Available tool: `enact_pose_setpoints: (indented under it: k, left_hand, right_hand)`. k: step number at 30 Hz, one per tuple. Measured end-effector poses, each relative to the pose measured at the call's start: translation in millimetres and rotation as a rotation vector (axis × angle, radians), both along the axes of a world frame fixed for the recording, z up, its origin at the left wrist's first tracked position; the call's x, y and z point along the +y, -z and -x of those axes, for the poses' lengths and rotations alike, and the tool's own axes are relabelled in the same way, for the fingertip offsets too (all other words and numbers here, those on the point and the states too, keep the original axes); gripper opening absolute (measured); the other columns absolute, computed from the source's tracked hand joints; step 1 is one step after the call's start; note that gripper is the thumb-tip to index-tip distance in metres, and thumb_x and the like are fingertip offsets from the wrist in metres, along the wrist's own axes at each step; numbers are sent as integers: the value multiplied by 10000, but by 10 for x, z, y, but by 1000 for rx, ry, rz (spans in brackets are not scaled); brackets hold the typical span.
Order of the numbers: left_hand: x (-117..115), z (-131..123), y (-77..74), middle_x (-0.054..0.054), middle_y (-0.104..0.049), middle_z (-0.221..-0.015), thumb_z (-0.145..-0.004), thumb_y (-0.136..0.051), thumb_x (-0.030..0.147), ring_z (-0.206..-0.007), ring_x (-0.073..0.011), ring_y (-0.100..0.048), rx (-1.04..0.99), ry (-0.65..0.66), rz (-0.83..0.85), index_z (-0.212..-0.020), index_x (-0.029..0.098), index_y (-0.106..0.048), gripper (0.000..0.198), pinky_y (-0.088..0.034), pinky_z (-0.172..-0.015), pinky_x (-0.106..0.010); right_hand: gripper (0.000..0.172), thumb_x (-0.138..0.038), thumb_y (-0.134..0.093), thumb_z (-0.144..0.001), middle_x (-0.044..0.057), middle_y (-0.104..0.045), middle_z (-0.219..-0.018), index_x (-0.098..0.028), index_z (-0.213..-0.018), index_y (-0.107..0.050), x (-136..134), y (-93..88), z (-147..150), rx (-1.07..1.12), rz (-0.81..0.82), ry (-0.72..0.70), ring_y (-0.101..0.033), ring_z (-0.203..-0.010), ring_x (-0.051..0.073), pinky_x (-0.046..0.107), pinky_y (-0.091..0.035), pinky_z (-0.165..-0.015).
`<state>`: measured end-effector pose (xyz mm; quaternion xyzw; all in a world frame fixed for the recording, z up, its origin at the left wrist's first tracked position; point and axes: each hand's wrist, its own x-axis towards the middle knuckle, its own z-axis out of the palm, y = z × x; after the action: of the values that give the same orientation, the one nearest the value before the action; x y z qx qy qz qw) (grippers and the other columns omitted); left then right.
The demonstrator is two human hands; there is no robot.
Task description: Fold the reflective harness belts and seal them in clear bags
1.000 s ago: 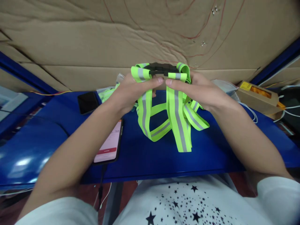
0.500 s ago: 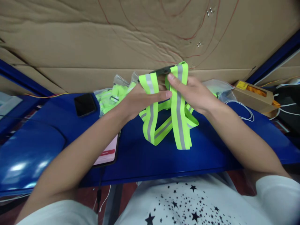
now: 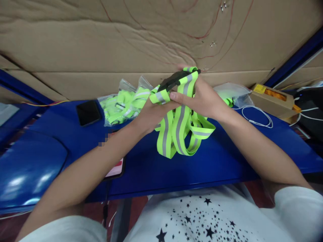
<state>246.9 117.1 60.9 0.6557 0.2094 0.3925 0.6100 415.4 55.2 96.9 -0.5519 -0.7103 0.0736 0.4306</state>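
A neon yellow-green reflective strap (image 3: 180, 124) with a grey stripe hangs in loops from both of my hands above the blue table. Along its top runs a black piece (image 3: 174, 80), perhaps a panel or buckle; its exact kind is unclear. My left hand (image 3: 156, 112) is closed on the strap's left side, its fingers mostly hidden behind the loops. My right hand (image 3: 202, 97) grips the strap on the right, thumb pointing left across it close to my left hand. Both hands' far fingers are out of sight.
Clear bags of neon straps (image 3: 118, 106) lie behind my left hand; another clear bag (image 3: 233, 92) is at right. A black phone (image 3: 88, 113), a lit phone (image 3: 116, 170) under my left forearm, a white cable (image 3: 257, 116) and a cardboard box (image 3: 272, 102) rest on the blue table (image 3: 161, 181). Cardboard (image 3: 101, 47) stands behind.
My hands have come closer together, the right thumb shifting left and down. The strap's right end has been drawn up into a loop, and the black piece shows more.
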Motion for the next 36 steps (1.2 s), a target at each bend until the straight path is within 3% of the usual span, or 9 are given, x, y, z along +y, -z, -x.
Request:
enact_pose_setpoints:
  k: [2,3,7,14,19,23,26,29,36]
  left_hand:
    - [-16,15,-28,-52,-767,-1238,-736,-867,318,-1278,-312,-659,60,21,18,-1037,204,-779,334,-534,-1106,-445]
    - [-29,21,-39,-47,-771,-1229,-732,-868,303,-1270,-313,-663,98,23,16,-1039,207,-782,332,-529,-1108,-447]
    - [-78,27,-25,-38,-791,-1098,-723,-889,326,-1111,-301,-721,185,40,-16,-1041,210,-772,358,-586,-989,-436]
    - [-101,76,-53,-64,-794,-1061,-642,-955,285,-1003,-308,-766,170,246,95,-1073,180,-746,490,-642,-874,-427]
    - [-187,94,-145,-87,-788,-1166,-736,-904,299,-1120,-324,-746,160,343,80,-1160,174,-737,472,-627,-972,-458]
    - [-207,91,-155,-84,-796,-1122,-743,-901,300,-1062,-307,-763,182,295,68,-1125,173,-741,433,-627,-964,-463]
    - [-184,92,-150,-76,-797,-1080,-737,-897,300,-1084,-321,-753,164,262,53,-1063,167,-749,382,-615,-982,-481]
    - [-160,96,-124,-56,-791,-946,-707,-911,291,-1028,-323,-760,182,229,26,-944,163,-764,307,-620,-939,-483]
    - [-119,74,-75,-37,-784,-851,-621,-945,233,-924,-291,-769,175,187,120,-802,161,-770,262,-626,-902,-432]
  right_hand:
    - [843,-535,-815,-813,42,-412,-1630,-311,-1528,-429,-69,-102,-44,-43,-72,-13,-471,-1452,270,416,-465,-1185]
    - [837,-528,-826,-809,38,-425,-1620,-322,-1525,-446,-112,-158,-63,-96,-92,-42,-497,-1424,265,394,-492,-1150]
    - [352,-561,-641,-967,59,-739,-1187,-274,-1141,-745,-243,-307,-86,-359,1,-108,-677,-1103,267,399,-505,-1012]
    - [530,-670,-533,-986,26,-655,-705,-206,-796,-706,-246,-291,-6,-109,-18,94,-584,-673,193,351,-447,-687]
    - [341,-548,-684,-950,8,-698,-878,-216,-1027,-681,-202,-264,-35,109,62,41,-610,-784,161,297,-491,-713]
    - [155,-351,-644,-991,46,-697,-985,-207,-1001,-700,-202,-244,-34,-38,5,-8,-657,-922,186,319,-510,-809]
    - [284,-445,-522,-1049,74,-720,-1104,-246,-1076,-723,-269,-273,28,-294,-7,5,-669,-1083,251,390,-495,-948]
    - [428,-625,-532,-1003,80,-727,-1181,-257,-1155,-691,-326,-273,90,-434,105,-1,-661,-1147,299,406,-489,-941]
    - [484,-659,-466,-1020,62,-722,-967,-209,-948,-628,-215,-123,102,-520,164,2,-673,-912,243,340,-422,-746]
